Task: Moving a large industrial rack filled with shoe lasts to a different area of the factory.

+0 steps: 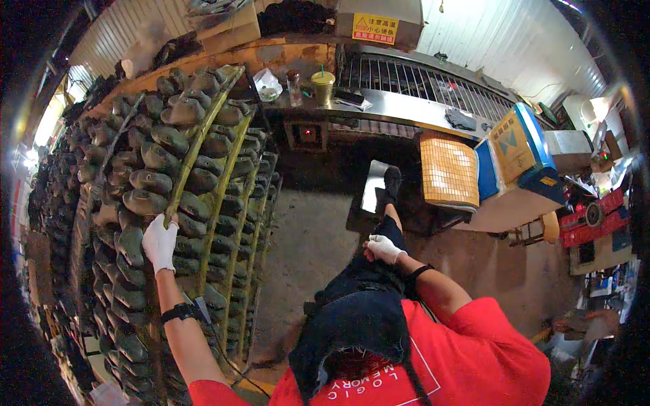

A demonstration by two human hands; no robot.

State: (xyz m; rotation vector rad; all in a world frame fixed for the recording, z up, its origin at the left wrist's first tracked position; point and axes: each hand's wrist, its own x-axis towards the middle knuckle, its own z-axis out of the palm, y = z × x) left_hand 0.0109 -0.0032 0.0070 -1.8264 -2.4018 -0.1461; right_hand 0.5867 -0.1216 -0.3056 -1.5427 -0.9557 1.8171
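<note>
My left hand point(160, 245), in a white glove, is closed around a yellow-green bar point(196, 145) of a tall rack at the left. Along both sides of the bar, dark grey-green shoe lasts point(150, 181) sit in long rows. One more last point(130, 245) is right beside my glove. Over my raised leg, in front of my dark apron point(352, 318), my right hand point(386, 250) is also gloved in white. Its fingers are curled together; whatever they may hold is hidden.
A metal bench with a roller conveyor point(433, 84) runs along the back, with a gold cup point(323, 88), a jar point(294, 89) and a phone point(350, 97) on it. A chair with a tan beaded seat cover point(447, 169) stands right, beside a blue box point(535, 149).
</note>
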